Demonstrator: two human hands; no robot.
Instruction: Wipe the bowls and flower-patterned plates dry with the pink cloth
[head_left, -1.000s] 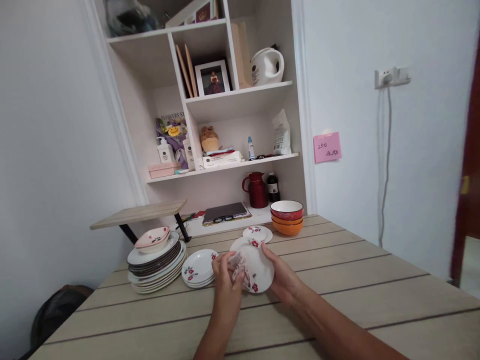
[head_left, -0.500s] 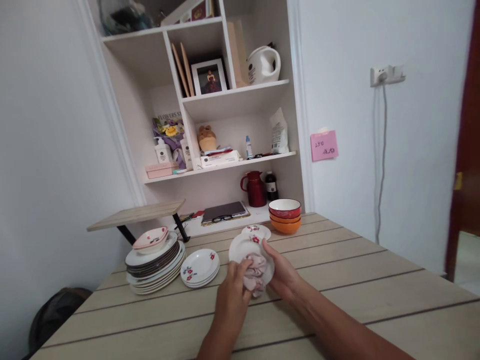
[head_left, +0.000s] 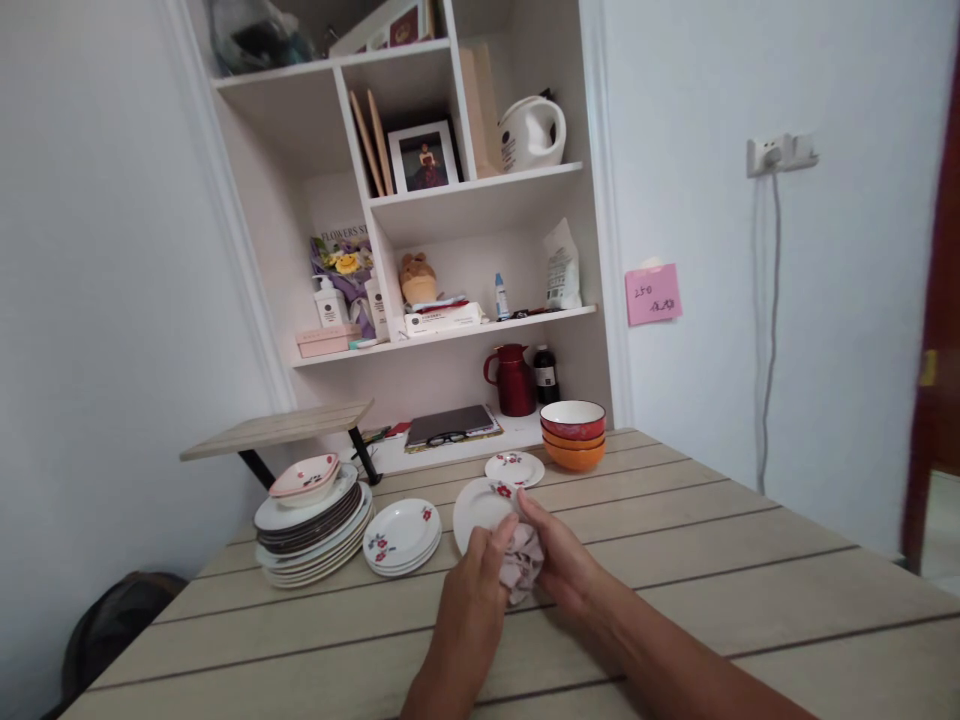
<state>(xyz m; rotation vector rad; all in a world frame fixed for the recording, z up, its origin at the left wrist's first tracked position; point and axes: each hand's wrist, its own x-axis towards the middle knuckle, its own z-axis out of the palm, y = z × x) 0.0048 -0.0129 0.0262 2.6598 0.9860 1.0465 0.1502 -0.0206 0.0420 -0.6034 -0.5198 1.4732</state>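
Note:
A white saucer-sized plate (head_left: pixel 475 508) with red flowers is held tilted above the table. My right hand (head_left: pixel 564 560) grips its right edge, thumb on the rim. Bunched in my left hand (head_left: pixel 478 580) is a pale pink cloth (head_left: pixel 523 563), pressed against the plate's lower right part and covering it. The left fingers are closed on the cloth; some fingertips are hidden behind it. Just beyond lies another small flowered plate (head_left: pixel 514 469). To the left sits a short stack of flowered plates (head_left: pixel 403 533).
A taller stack of plates (head_left: pixel 315 540) topped by squarish bowls (head_left: pixel 304 477) stands at the left, by a small raised wooden shelf (head_left: pixel 277 428). Stacked orange and red bowls (head_left: pixel 574 436) are at the back. Behind them a red jug (head_left: pixel 514 380) stands in the shelving unit.
The cloth and my left hand have moved to the plate's lower right edge. The plate has shifted slightly left and turned, its flower now nearer my right thumb.

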